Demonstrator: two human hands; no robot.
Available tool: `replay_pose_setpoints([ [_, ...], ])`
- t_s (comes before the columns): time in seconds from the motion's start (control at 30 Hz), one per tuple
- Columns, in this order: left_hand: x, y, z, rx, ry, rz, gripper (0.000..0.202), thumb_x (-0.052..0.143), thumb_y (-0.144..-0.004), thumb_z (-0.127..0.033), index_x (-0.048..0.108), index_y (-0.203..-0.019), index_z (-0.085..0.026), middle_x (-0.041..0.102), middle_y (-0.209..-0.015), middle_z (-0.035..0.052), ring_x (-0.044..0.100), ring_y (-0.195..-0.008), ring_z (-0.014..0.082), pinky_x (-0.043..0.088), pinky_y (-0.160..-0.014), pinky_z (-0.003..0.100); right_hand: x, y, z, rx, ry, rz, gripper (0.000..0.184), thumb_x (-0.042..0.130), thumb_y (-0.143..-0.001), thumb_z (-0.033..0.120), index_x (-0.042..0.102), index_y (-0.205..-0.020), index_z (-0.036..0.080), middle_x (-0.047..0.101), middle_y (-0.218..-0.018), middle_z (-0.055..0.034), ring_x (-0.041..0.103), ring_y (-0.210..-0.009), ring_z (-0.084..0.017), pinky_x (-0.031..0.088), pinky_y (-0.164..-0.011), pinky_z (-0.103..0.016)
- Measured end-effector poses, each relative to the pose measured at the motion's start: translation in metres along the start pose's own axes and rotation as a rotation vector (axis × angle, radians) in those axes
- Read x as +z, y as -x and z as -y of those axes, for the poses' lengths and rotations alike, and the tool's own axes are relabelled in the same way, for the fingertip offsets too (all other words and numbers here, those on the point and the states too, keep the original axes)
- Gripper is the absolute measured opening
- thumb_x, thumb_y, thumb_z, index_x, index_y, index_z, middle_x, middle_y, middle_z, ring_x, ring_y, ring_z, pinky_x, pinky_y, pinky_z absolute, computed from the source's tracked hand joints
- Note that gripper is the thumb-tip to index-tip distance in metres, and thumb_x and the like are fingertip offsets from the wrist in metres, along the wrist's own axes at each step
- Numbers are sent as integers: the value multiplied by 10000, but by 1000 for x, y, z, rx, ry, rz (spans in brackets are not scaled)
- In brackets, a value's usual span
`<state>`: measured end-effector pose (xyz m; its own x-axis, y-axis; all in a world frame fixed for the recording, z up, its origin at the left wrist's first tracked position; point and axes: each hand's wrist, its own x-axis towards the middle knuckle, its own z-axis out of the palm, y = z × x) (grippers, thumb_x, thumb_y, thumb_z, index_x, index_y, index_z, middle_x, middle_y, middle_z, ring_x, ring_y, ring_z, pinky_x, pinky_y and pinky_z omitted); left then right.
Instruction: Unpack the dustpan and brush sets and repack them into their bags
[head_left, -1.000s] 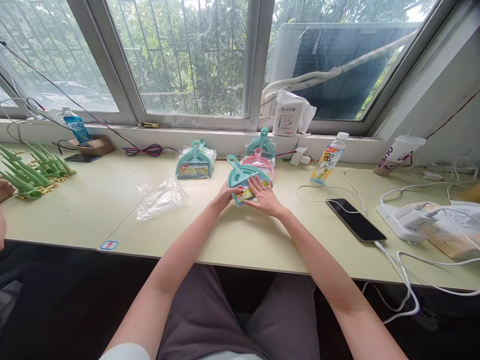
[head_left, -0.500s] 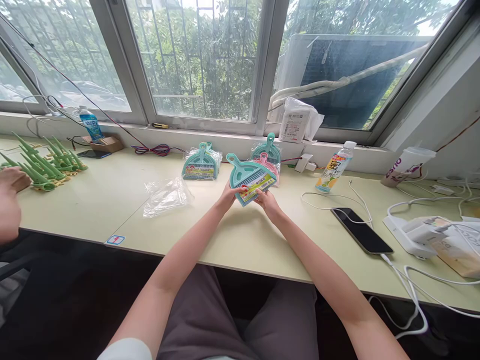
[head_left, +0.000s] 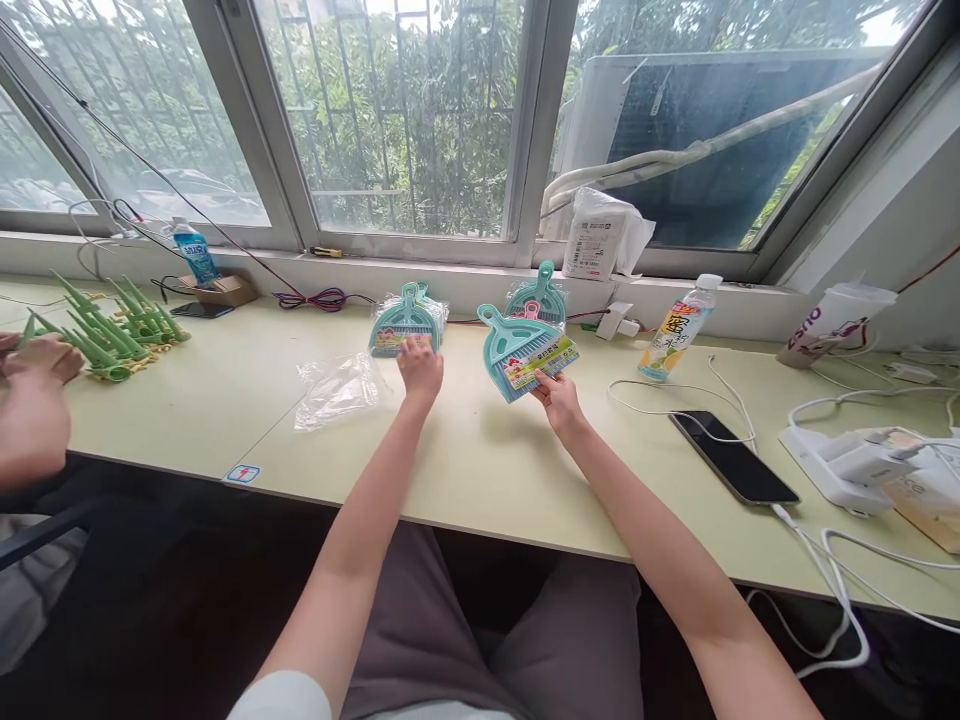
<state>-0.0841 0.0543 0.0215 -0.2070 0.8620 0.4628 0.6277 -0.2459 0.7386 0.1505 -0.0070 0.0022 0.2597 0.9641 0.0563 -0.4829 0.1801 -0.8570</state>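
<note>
My right hand (head_left: 559, 400) grips the lower edge of a teal dustpan and brush set (head_left: 517, 350) with a printed label, tilted above the table. My left hand (head_left: 421, 368) is at the front of a stack of teal dustpan sets (head_left: 405, 325) in clear wrap, its fingers loosely bent over the lower label; whether they press on it I cannot tell. Behind the held set stand another teal dustpan set (head_left: 546, 285) and a pink handle (head_left: 532, 310), mostly hidden. A crumpled clear plastic bag (head_left: 341, 390) lies left of my left hand.
A phone (head_left: 731, 455), white cables, a power strip (head_left: 836, 470), a drink bottle (head_left: 679, 330) and a cup (head_left: 836, 325) are at right. At left, another person's hands (head_left: 41, 365) are beside green spiky plastic parts (head_left: 112, 335). A blue bottle (head_left: 196, 255) stands behind.
My left hand has let go of the held dustpan set and moved left to the wrapped stack. My right hand keeps the set, now slightly farther right. The other person's hands have moved rightward.
</note>
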Motion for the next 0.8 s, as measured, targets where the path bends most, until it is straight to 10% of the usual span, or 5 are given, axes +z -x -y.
replay_pose_setpoints([
  [0.23,-26,-13,38,-317,-341,-19,524,468,-811,-103,440,-1334,-82,373,-1384,342,528,-1179,409,426,-899,627,-16,-11,-4,-16,-4,-42,179,674,-740,142,606,-900,186,718,-956,-33,706,-859,-154,572,-896,-350],
  [0.4,-9,-3,24,57,-267,5,671,385,-793,-26,337,-1447,-171,251,-1521,221,425,-1308,345,433,-994,500,-17,-12,-4,-24,3,-70,169,668,-733,139,615,-885,191,721,-952,-24,706,-862,-154,574,-894,-358],
  [0.57,25,18,6,428,40,313,634,398,-825,-59,349,-1439,-209,428,-1440,136,385,-1348,258,302,-1110,477,-18,-14,-4,-39,-3,-84,155,668,-735,136,617,-874,182,720,-938,-30,707,-846,-153,571,-900,-355],
  [0.67,37,21,5,414,228,431,547,387,-886,-156,359,-1426,-240,584,-1266,112,525,-1209,239,300,-1096,491,-19,-14,-4,-36,2,-95,144,653,-747,130,619,-877,180,719,-935,-32,707,-831,-150,578,-888,-349],
  [0.8,27,9,12,301,132,279,464,333,-917,-185,425,-1370,-225,551,-1306,117,483,-1246,229,318,-1086,448,-19,-14,-3,-17,14,-80,143,647,-756,119,620,-881,182,722,-927,-27,706,-820,-144,592,-857,-326],
])
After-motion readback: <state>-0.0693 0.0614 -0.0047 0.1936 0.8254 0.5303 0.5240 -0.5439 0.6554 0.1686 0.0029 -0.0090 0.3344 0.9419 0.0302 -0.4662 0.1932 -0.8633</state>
